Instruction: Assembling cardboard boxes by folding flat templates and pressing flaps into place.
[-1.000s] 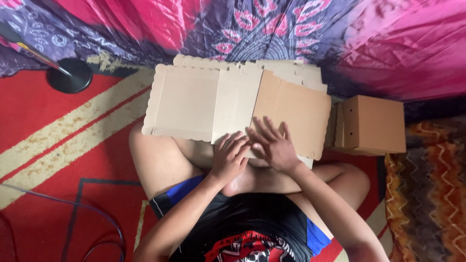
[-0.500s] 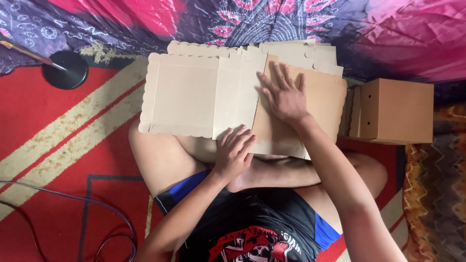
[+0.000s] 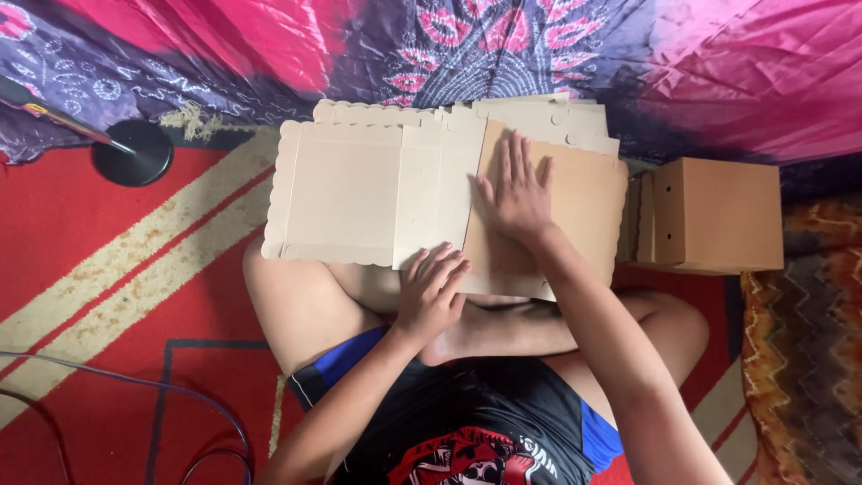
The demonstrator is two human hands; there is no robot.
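Flat die-cut cardboard box blank [image 3: 359, 193], across the person's lap atop a stack of blanks (count unclear), looks light, stiff, creasing at scores; best gripped at edges. One folded cardboard box [image 3: 714, 216] beside it; right hand [image 3: 516, 193] spread flat pressing brown panel, left hand [image 3: 431, 292] open-fingered on near edge.

Red striped carpet [image 3: 108, 269] below pink-purple patterned fabric backdrop [image 3: 539, 54].

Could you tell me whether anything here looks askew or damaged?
Nothing looks damaged. The brown cardboard sheet under the right hand lies tilted across the paler flat cardboard blank, not square with it. The left hand rests at its near edge.
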